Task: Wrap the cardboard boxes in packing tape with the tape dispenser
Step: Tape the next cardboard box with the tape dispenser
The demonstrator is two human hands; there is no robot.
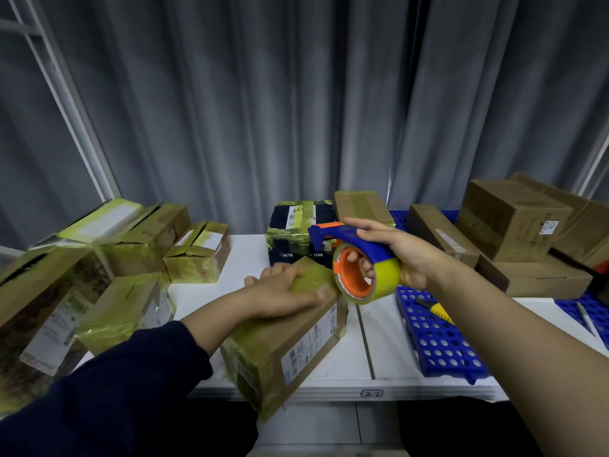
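Right grip (400,258) is clamped on the tape dispenser (346,234): fingers thru the orange core, thumb along the blue handle. Its yellow tape roll (387,278) sits at the far right corner of the cardboard box (296,347), touching or v. nearly touching it; can't tell which. Left grip (286,290) lies palm-down on top of that box, fingers bent over its far left edge, thumb out toward the roll, holding it. Box lies slantwise at the front of the white counter (362,338), near corner hanging past the edge. It has yellowish tape on the top and near end, shipping label on the right side.

Lots of taped boxes (131,249) piled at the left of the counter. One black taped box (293,232) stands just behind the left grip. Plain brown boxes (514,219) stacked at right, no yellow tape seen on them. Blue perforated tray (438,344) lies right of the box w/ a yellow knife (440,313) on it. Grey curtain (263,94) hangs behind.
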